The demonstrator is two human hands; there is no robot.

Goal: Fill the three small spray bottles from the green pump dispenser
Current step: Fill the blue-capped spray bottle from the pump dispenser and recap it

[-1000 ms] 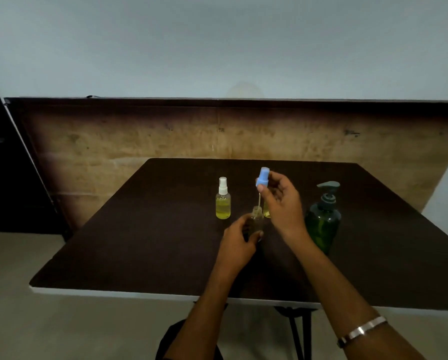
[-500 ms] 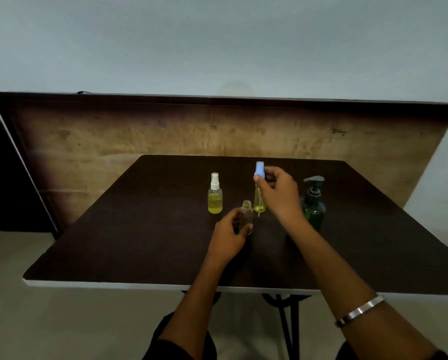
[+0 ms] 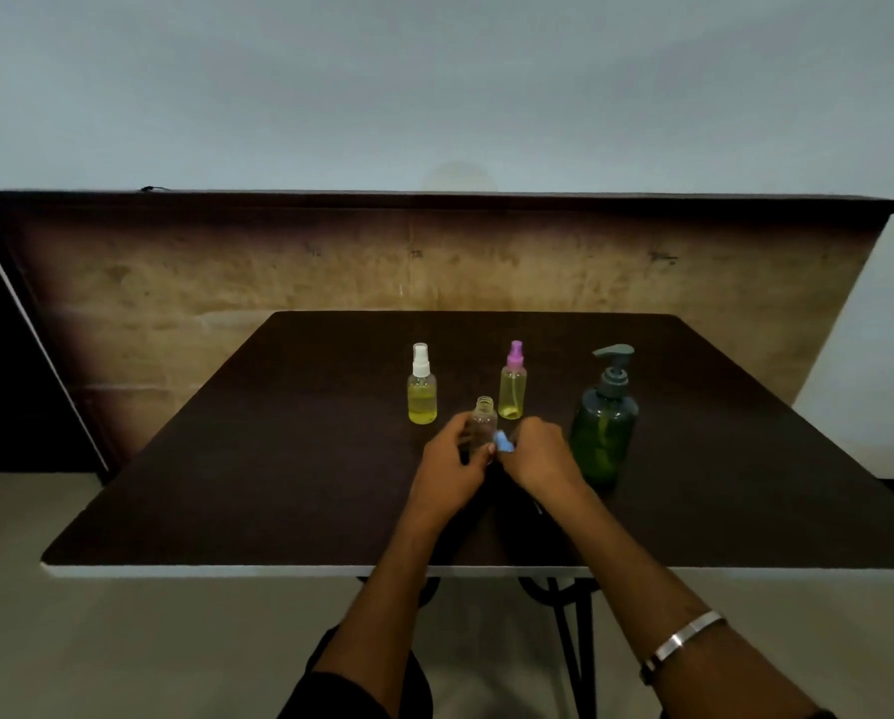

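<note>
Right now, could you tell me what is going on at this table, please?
A person is filling small spray bottles at a dark table. The left hand holds an uncapped clear bottle upright on the table, and it looks empty. The right hand holds its blue spray cap low beside it. Behind stand two capped bottles with yellow liquid, the white-capped bottle and the pink-capped bottle. The green pump dispenser stands untouched to the right.

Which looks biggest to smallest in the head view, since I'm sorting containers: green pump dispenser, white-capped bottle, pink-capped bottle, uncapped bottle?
1. Green pump dispenser, clearly largest.
2. White-capped bottle and pink-capped bottle: too alike to rank.
3. Uncapped bottle, smallest as seen, though capless and partly hidden by the left hand.
</note>
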